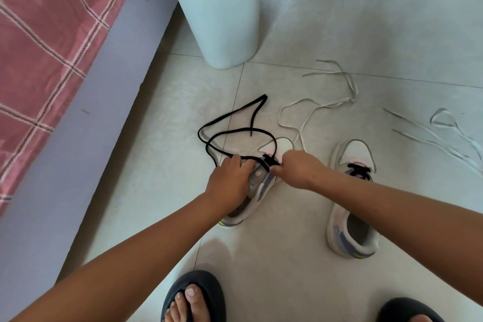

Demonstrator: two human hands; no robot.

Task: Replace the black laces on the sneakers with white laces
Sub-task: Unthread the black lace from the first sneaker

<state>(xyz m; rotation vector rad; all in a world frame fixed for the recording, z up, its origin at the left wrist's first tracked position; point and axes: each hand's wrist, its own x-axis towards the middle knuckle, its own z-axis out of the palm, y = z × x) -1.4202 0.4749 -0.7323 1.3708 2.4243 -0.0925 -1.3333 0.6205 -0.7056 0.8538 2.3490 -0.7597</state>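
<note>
Left sneaker [257, 185] lies on the tiled floor [287, 256] at centre. Left hand [230, 180] grips its upper; right hand [300, 167] pinches the black lace [230, 117], which loops toward 11 o'clock. Right sneaker [351, 206] sits at 3 o'clock, laced black. White laces [324, 104] lie at 1 o'clock.

Floor [300, 256]: I see pale tiles.
Far edge: white bin [224, 23].
Middle: two sneakers [350, 217], loose black lace [235, 123].
Right side: white laces [444, 136].
Near edge: my black slippers [209, 287].
</note>
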